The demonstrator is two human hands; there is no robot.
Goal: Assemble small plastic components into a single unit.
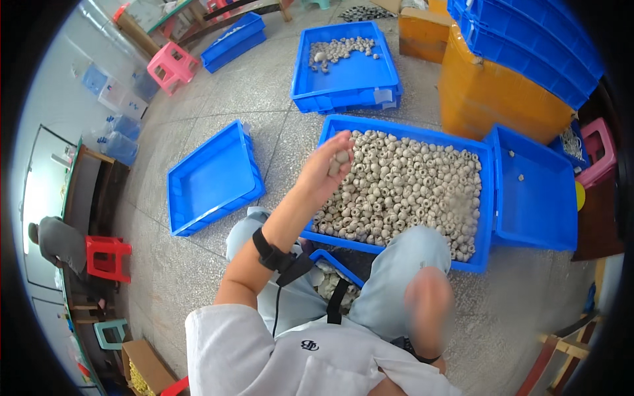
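Note:
My left hand (325,170) is raised over the near left corner of a large blue tray (404,129). Its fingers pinch a small beige ring-shaped piece (341,158). The tray is heaped with several beige ring pieces (403,191) of the same kind. My right hand (429,309) is a blur low down by my right knee, and its fingers cannot be made out. Between my knees sits a smaller blue tray (338,263) with a few pieces (326,284) in it.
An empty blue tray (211,178) lies to the left, another (536,198) with a few pieces to the right, and a third (347,72) farther off. Orange crates (492,99) and stacked blue crates (528,39) stand back right. Another person (58,241) sits by a red stool (107,256) at left.

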